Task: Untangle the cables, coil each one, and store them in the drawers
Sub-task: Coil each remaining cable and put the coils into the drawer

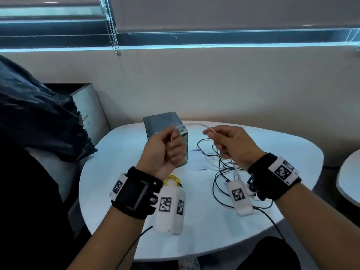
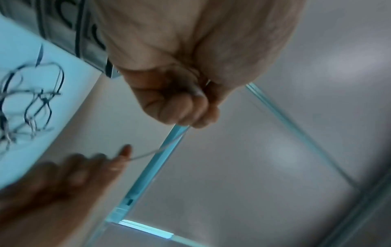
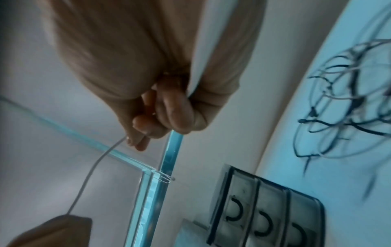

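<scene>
Both hands are raised above the white table [image 1: 282,145], with a thin white cable [image 1: 195,124] stretched between them. My left hand [image 1: 165,147] grips one end in a closed fist [image 2: 182,107]. My right hand [image 1: 229,145] pinches the cable [image 3: 91,173] between thumb and fingers [image 3: 146,132], and the rest trails down past my wrist. A tangle of black and white cables [image 1: 224,166] lies on the table under my right hand. A small grey drawer unit [image 1: 165,123] stands behind my left hand; its three drawer fronts [image 3: 264,210] are closed.
A yellow coiled cable [image 1: 172,180] lies on the table near my left wrist. A dark bag [image 1: 39,117] sits on the seat at the left. Another white table's edge [image 1: 348,180] shows at the far right. A wall and window blinds stand behind.
</scene>
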Tool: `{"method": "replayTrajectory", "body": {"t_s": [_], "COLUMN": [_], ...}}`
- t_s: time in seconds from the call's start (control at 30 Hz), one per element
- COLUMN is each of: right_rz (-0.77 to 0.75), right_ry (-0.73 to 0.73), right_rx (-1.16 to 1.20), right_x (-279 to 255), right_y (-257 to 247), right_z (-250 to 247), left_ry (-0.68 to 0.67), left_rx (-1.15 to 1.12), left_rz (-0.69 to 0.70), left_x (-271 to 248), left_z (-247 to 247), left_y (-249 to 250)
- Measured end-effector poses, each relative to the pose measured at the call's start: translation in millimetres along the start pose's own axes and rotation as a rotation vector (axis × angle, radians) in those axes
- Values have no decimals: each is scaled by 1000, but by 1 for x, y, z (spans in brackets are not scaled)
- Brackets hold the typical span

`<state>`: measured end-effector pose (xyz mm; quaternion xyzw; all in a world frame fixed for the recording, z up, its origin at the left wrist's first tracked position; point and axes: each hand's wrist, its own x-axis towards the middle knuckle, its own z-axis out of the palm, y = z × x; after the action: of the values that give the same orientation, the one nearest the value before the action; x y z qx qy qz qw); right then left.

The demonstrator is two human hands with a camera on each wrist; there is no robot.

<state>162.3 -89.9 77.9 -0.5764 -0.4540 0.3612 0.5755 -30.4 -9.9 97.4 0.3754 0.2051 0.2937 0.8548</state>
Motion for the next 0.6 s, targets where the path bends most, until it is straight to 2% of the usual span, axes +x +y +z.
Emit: {"method": "replayTrajectory", "body": {"t_s": [0.07,0.13,0.2,0.3,0.37,0.43,0.47,0.5,0.53,0.57,0.6], "right_rz": [31,62,23,-116,-188,-256,-296,-338,-374,-402,-415], "right_ry": [42,4,-128,-412,-478,-414,-351,-282,-214,-152,-93], "right_rx": [103,87,-162,-625,-828,-917,-937,-948,-950,-951,-957], "right_x": [-1,-9,-23,-42,-49,-47,-42,-37,-30,-22,-14], "right_y": [11,18,17,12,6,-5,-12,-22,-29,-35,-40], "right_z": [-1,5,16,38,44,37,29,21,12,3,-4], "left_ry": [-23,9,60,29,96,234,255,213,145,72,14], "left_rx": [-222,-344,-365,-291,-62,438,725,950,1075,1066,963], "left_rz": [55,141,225,284,352,481,505,474,412,343,285], "left_x": [-2,1,7,19,25,28,28,26,24,21,16], "left_z": [-2,-1,-1,-4,-8,-16,-21,-24,-26,-26,-23], "left_y": [12,19,19,6,-6,-18,-23,-28,-32,-36,-39]}}
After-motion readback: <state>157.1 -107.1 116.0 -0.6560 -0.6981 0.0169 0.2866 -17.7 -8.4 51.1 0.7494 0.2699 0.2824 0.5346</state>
